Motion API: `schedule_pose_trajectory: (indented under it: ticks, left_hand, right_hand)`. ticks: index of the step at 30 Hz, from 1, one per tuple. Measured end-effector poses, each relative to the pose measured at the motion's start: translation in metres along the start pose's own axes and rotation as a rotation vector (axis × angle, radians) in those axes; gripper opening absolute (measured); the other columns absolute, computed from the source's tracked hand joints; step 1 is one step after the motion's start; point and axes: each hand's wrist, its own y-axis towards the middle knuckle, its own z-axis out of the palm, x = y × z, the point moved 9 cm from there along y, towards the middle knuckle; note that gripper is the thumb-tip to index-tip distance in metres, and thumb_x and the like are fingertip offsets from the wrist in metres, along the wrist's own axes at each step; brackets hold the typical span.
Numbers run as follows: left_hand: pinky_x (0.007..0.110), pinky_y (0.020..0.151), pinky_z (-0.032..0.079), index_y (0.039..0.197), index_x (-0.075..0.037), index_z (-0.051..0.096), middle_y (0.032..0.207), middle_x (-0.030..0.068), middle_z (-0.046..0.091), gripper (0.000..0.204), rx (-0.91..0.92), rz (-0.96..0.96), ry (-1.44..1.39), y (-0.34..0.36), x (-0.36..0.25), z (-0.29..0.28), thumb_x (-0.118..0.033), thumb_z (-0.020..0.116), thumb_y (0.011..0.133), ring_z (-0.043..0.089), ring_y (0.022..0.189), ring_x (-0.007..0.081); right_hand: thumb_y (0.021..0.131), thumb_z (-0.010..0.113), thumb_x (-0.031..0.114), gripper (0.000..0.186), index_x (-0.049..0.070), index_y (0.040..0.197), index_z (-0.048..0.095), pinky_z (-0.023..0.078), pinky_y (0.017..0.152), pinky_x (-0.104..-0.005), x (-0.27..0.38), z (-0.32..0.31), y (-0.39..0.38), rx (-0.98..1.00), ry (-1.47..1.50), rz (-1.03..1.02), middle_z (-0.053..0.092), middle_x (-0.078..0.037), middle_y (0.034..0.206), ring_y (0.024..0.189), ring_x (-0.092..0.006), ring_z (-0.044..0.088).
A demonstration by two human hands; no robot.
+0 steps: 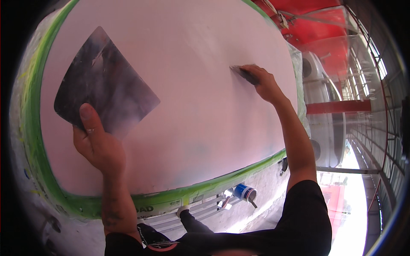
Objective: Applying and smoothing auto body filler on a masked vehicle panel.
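My left hand (101,149) grips a dark, flat, glossy square board (106,81) by its near corner. The thumb lies on top of the board, and pale smears mark its surface. Further right, my right hand (268,85) is closed around a dark spreader (248,76) with a thin pale edge. That edge meets, or nearly meets, a large pale pink panel (183,119); exact contact is hard to tell. Faint lighter and greenish patches show on the panel. The board is held over the panel's left part.
Green masking tape (141,199) borders the panel, with sheeting outside it. Below the near edge, a blue-and-white can (244,192) stands by a slatted metal platform (171,217). A white vehicle (326,128) and a red post-like bar (339,106) are to the right.
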Motion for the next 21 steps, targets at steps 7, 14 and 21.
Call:
schedule_pose_trajectory:
  ticks: [7, 14, 21]
  left_hand:
    - [0.032, 0.080, 0.051, 0.117, 0.009, 0.053, 0.111, 0.0156, 0.060, 0.058, 0.024, 0.034, -0.002, 0.000, -0.004, 0.008, -0.044, 0.057, 0.094, 0.061, 0.094, 0.0224]
    - [0.032, 0.079, 0.051, 0.118, 0.008, 0.053, 0.110, 0.0142, 0.060, 0.058, -0.016, -0.004, 0.011, 0.001, -0.004, 0.000, -0.044, 0.057, 0.093, 0.061, 0.093, 0.0222]
    - [0.032, 0.078, 0.051, 0.119, 0.007, 0.054, 0.111, 0.0137, 0.061, 0.056, -0.032, -0.041, 0.040, -0.002, 0.004, -0.001, -0.043, 0.057, 0.093, 0.061, 0.094, 0.0222]
  right_hand:
    - [0.066, 0.045, -0.020, 0.070, 0.018, 0.124, 0.058, 0.033, 0.102, -0.0382, -0.007, 0.006, -0.029, 0.051, -0.123, 0.003, 0.058, -0.001, 0.128, 0.120, -0.0217, 0.052]
    - [0.071, 0.053, -0.014, 0.051, 0.015, 0.111, 0.066, 0.037, 0.099, -0.0374, -0.015, -0.013, -0.051, 0.129, -0.239, -0.072, 0.066, -0.001, 0.115, 0.116, -0.0207, 0.055]
    - [0.072, 0.042, -0.019, 0.055, 0.006, 0.117, 0.062, 0.045, 0.094, -0.0344, -0.064, -0.030, 0.007, -0.124, -0.089, 0.083, 0.064, -0.015, 0.115, 0.107, -0.0304, 0.059]
